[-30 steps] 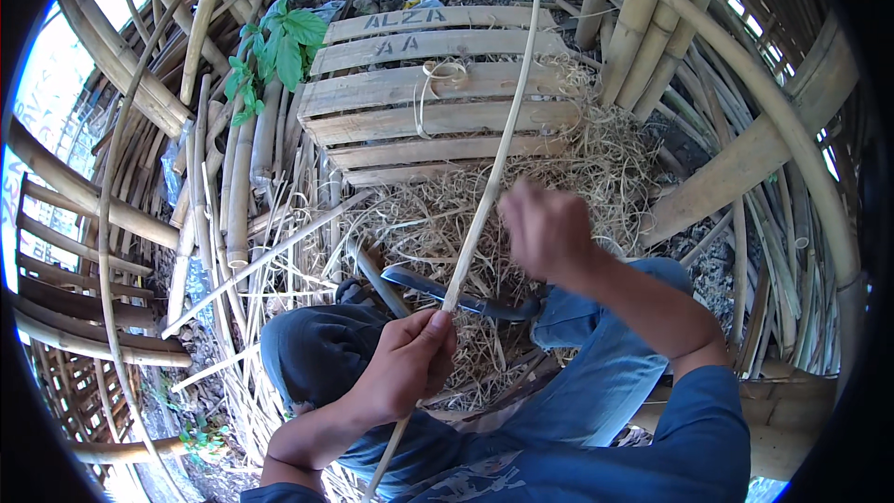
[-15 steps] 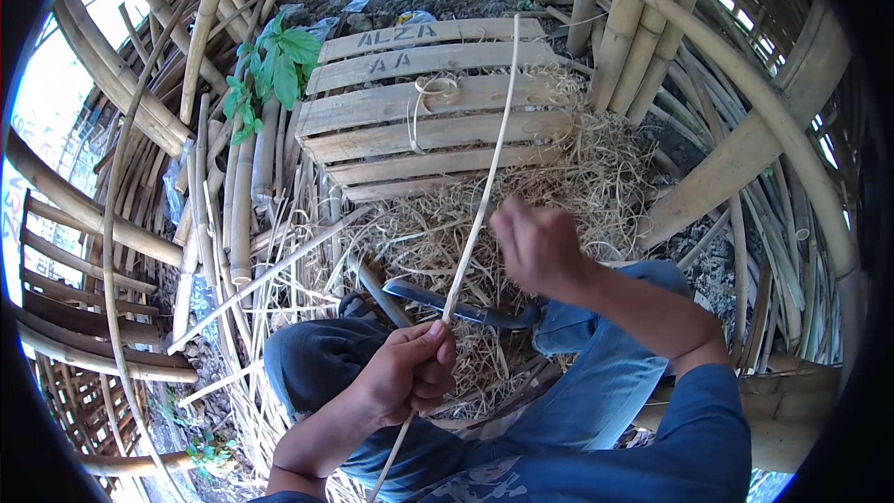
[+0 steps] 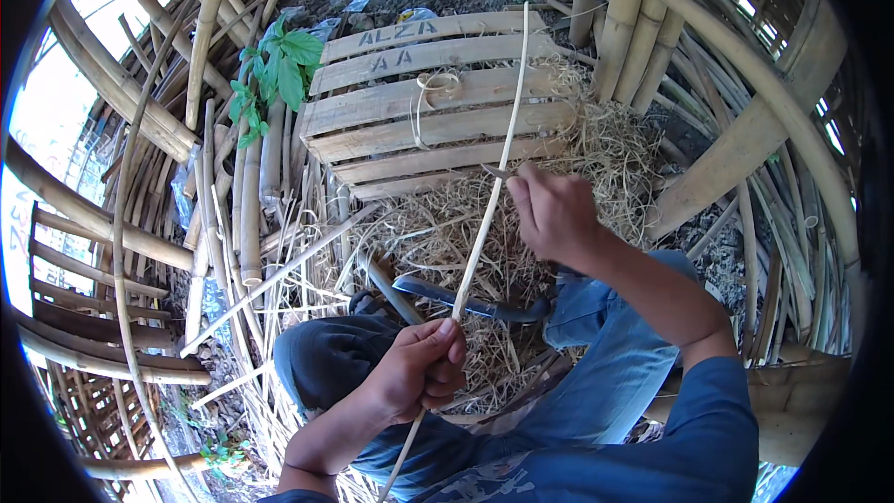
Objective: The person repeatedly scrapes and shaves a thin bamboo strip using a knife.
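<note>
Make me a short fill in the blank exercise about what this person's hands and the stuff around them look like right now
1. The left hand grips a long thin ____ strip.
2. The right hand presses a small ____ against that strip.
3. A curved dark knife lies on the ____ shavings.
4. Beyond the hands lies a slatted ____ crate.

Missing words: bamboo; blade; dry; wooden
</note>
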Demonstrator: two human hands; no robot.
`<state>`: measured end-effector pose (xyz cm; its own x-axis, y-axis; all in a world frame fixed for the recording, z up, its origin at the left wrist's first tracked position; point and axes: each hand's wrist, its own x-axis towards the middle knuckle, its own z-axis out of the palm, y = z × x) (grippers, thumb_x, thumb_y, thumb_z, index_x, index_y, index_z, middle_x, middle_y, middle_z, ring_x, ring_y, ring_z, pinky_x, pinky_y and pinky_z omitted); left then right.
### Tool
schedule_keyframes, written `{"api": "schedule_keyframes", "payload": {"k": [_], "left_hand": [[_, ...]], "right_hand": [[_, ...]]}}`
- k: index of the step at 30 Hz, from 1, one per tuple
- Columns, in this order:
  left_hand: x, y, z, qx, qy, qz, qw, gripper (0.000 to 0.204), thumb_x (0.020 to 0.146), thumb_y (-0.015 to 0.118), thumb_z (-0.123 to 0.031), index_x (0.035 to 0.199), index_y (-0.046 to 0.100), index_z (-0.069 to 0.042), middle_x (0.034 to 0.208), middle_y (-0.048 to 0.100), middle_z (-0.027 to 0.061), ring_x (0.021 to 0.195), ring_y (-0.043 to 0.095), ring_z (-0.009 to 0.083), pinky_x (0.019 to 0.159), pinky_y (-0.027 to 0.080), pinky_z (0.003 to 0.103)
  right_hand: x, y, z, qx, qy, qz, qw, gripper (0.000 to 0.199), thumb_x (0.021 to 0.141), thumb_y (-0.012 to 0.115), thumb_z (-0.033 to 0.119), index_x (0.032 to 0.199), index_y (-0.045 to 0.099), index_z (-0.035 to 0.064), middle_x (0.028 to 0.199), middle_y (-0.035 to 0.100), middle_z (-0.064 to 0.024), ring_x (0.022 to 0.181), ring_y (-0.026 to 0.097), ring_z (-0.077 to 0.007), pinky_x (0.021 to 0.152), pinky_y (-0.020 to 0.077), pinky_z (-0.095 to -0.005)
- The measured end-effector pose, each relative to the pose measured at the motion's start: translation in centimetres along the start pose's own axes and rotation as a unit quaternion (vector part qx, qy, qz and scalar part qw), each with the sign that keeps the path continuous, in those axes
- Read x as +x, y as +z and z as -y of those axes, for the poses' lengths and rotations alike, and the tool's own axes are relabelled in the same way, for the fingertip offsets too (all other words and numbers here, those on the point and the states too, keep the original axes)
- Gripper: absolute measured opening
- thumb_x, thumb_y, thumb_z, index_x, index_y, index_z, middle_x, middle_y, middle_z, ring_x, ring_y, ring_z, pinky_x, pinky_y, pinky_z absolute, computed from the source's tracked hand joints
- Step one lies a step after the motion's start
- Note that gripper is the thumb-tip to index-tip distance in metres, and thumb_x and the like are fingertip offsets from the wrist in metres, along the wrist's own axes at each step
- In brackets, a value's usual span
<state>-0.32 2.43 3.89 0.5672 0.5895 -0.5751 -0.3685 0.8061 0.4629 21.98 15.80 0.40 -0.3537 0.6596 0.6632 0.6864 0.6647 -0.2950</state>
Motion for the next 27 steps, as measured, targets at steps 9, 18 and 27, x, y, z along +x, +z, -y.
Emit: {"api": "schedule_keyframes", "payload": {"k": [9,18,27], "left_hand": [[-0.2,0.3,0.1,0.031,0.014,-0.017,0.999,0.032,0.101,0.04,-0.034,0.081,0.045,-0.009,0.055,0.028,-0.0041,0.042,0.022,0.0053,0.035,0.015,0.022],[-0.4,0.3,0.5,0.042,0.011,0.0,0.999,0.033,0.101,0.039,-0.033,0.08,0.046,-0.009,0.053,0.027,-0.0041,0.041,0.022,0.0055,0.035,0.016,0.022],[-0.3,0.1,0.7,0.056,0.005,-0.017,0.998,0.034,0.102,0.039,-0.033,0.08,0.046,-0.008,0.052,0.026,-0.0043,0.041,0.021,0.0056,0.036,0.016,0.022]], "right_hand": [[-0.6,0.3,0.2,-0.044,-0.045,0.042,0.997,0.025,0.094,0.048,0.018,0.071,0.048,0.0075,0.048,0.045,-0.0035,0.033,0.043,-0.0161,0.03,0.034,-0.0317],[0.7,-0.8,-2.6,-0.088,-0.013,0.003,0.996,0.025,0.097,0.043,0.018,0.076,0.05,0.0046,0.048,0.047,-0.0065,0.034,0.048,-0.0202,0.033,0.0365,-0.0321],[-0.9,0.0,-0.6,-0.02,-0.077,-0.031,0.996,0.028,0.098,0.043,0.024,0.076,0.051,0.0071,0.042,0.043,0.0003,0.029,0.039,-0.0118,0.027,0.0318,-0.0308]]}}
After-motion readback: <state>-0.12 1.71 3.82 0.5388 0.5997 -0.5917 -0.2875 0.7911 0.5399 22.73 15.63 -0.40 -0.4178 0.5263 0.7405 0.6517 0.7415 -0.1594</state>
